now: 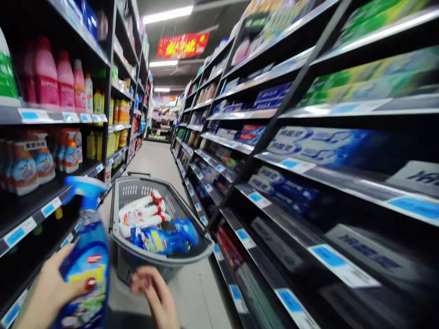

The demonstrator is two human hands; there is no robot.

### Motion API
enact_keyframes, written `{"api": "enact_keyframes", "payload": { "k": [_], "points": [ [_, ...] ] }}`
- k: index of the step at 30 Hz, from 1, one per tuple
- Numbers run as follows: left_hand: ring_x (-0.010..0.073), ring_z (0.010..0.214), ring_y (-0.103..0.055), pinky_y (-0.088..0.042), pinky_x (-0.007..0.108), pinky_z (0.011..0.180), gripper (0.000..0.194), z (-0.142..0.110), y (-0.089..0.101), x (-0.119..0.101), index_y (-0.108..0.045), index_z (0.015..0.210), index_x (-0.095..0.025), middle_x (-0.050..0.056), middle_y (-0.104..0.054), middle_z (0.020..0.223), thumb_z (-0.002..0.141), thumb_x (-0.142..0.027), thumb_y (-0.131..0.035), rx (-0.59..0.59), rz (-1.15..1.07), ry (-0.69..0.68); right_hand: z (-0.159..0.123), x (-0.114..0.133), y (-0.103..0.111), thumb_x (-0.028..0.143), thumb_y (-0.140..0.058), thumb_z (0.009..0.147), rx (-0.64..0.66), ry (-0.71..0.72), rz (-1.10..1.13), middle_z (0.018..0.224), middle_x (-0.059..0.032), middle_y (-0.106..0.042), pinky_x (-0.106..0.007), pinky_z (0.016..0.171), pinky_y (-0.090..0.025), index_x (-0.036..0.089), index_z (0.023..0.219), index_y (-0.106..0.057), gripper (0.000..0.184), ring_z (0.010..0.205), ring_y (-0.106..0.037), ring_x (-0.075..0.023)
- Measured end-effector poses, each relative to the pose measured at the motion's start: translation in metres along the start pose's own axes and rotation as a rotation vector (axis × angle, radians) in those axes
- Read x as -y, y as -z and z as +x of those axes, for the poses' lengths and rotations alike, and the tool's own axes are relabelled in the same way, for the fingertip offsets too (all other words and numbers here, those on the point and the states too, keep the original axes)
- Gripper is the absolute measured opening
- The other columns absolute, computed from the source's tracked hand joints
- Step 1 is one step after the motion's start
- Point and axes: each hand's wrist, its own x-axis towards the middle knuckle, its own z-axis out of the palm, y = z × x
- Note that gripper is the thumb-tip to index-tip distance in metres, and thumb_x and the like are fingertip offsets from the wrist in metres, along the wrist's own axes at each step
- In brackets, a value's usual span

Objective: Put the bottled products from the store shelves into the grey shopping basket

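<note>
My left hand (51, 292) is wrapped round a blue spray bottle (87, 256) with a blue trigger head, held upright at the lower left. My right hand (156, 294) is at the bottom centre, just below the near rim of a grey shopping basket (120, 205); its fingers are curled and blurred, and I cannot see anything in them. Inside the basket lie white bottles with red caps (144, 210) and blue spray bottles (164, 237).
I am in a shop aisle. Left shelves (51, 116) hold pink, orange and yellow bottles. Right shelves (308, 169) carry boxed toothpaste with blue price tags. The pale floor (154, 160) runs ahead between them. A red banner (181, 45) hangs overhead.
</note>
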Motion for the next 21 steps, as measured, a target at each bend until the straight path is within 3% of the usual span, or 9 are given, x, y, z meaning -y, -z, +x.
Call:
{"api": "enact_keyframes", "payload": {
  "k": [1, 3, 5, 7, 9, 12, 17, 19, 21],
  "points": [
    [0.0275, 0.080, -0.067, -0.055, 0.032, 0.071, 0.067, -0.009, -0.018, -0.007, -0.057, 0.099, -0.016, 0.007, -0.072, 0.086, 0.045, -0.049, -0.078, 0.092, -0.036, 0.004, 0.002, 0.013, -0.006, 0.072, -0.050, 0.076, 0.145, 0.018, 0.117, 0.096, -0.0084, -0.066, -0.040, 0.079, -0.053, 0.020, 0.100, -0.062, 0.059, 0.085, -0.064, -0.0232],
    [0.0255, 0.081, -0.065, -0.053, 0.030, 0.072, 0.061, -0.019, -0.045, -0.018, -0.060, 0.097, -0.015, 0.005, -0.071, 0.087, 0.046, -0.042, -0.080, 0.281, -0.054, 0.028, 0.010, 0.039, -0.013, 0.063, -0.065, 0.070, 0.381, -0.022, 0.572, 0.111, -0.0109, -0.062, -0.042, 0.092, -0.046, 0.020, 0.114, -0.058, 0.061, 0.100, -0.060, -0.0269],
    [0.0245, 0.083, -0.064, -0.052, 0.030, 0.073, 0.059, -0.024, -0.060, -0.021, -0.060, 0.101, -0.015, 0.005, -0.070, 0.090, 0.050, -0.039, -0.080, 0.405, -0.070, 0.044, 0.016, 0.062, -0.015, 0.051, -0.070, 0.070, 0.513, -0.092, 0.843, 0.110, -0.0122, -0.063, -0.043, 0.090, -0.046, 0.018, 0.112, -0.060, 0.054, 0.101, -0.060, -0.0289],
    [0.0252, 0.087, -0.064, -0.052, 0.031, 0.076, 0.064, -0.026, -0.065, -0.021, -0.058, 0.106, -0.015, 0.006, -0.069, 0.096, 0.051, -0.038, -0.081, 0.437, -0.106, 0.058, 0.018, 0.077, -0.013, 0.042, -0.069, 0.070, 0.560, -0.152, 0.979, 0.105, -0.0117, -0.065, -0.043, 0.086, -0.049, 0.017, 0.107, -0.062, 0.045, 0.096, -0.062, -0.0288],
    [0.0257, 0.090, -0.063, -0.052, 0.032, 0.079, 0.066, -0.027, -0.064, -0.016, -0.055, 0.109, -0.015, 0.009, -0.068, 0.101, 0.053, -0.040, -0.080, 0.427, -0.179, 0.059, 0.018, 0.083, -0.009, 0.037, -0.068, 0.071, 0.534, -0.195, 1.044, 0.104, -0.0100, -0.065, -0.042, 0.084, -0.050, 0.018, 0.106, -0.062, 0.040, 0.092, -0.063, -0.0273],
    [0.0266, 0.094, -0.063, -0.054, 0.035, 0.078, 0.067, -0.036, -0.061, -0.002, -0.046, 0.116, -0.017, 0.012, -0.063, 0.112, 0.062, -0.045, -0.074, 0.353, -0.235, -0.016, 0.019, 0.085, -0.004, 0.033, -0.071, 0.070, 0.392, -0.253, 1.021, 0.102, -0.0079, -0.066, -0.039, 0.081, -0.051, 0.017, 0.102, -0.062, 0.037, 0.089, -0.064, -0.0254],
    [0.0351, 0.127, -0.041, -0.038, 0.052, 0.102, 0.095, -0.055, -0.063, 0.026, -0.035, 0.135, -0.026, 0.012, -0.042, 0.139, 0.053, -0.042, -0.080, 0.206, 0.181, -0.391, 0.019, 0.097, -0.006, 0.034, -0.081, 0.061, 0.068, -0.305, 0.885, 0.109, -0.0028, -0.065, -0.032, 0.082, -0.051, 0.022, 0.110, -0.055, 0.057, 0.093, -0.062, -0.0213],
    [0.0340, 0.128, -0.041, -0.033, 0.052, 0.105, 0.088, -0.055, -0.065, 0.033, -0.034, 0.138, -0.025, 0.013, -0.043, 0.140, 0.060, -0.032, -0.074, 0.253, 0.138, -0.390, 0.017, 0.102, -0.007, 0.039, -0.081, 0.061, 0.082, -0.299, 0.876, 0.113, -0.0035, -0.063, -0.031, 0.085, -0.049, 0.021, 0.113, -0.053, 0.061, 0.098, -0.060, -0.0209],
    [0.0342, 0.124, -0.045, -0.036, 0.048, 0.103, 0.079, -0.052, -0.064, 0.038, -0.041, 0.134, -0.020, 0.013, -0.050, 0.134, 0.061, -0.027, -0.070, 0.391, -0.127, -0.268, 0.017, 0.103, -0.008, 0.041, -0.080, 0.062, 0.136, -0.279, 0.819, 0.112, -0.0045, -0.062, -0.030, 0.087, -0.047, 0.020, 0.110, -0.054, 0.059, 0.101, -0.058, -0.0205]
  ]
}}
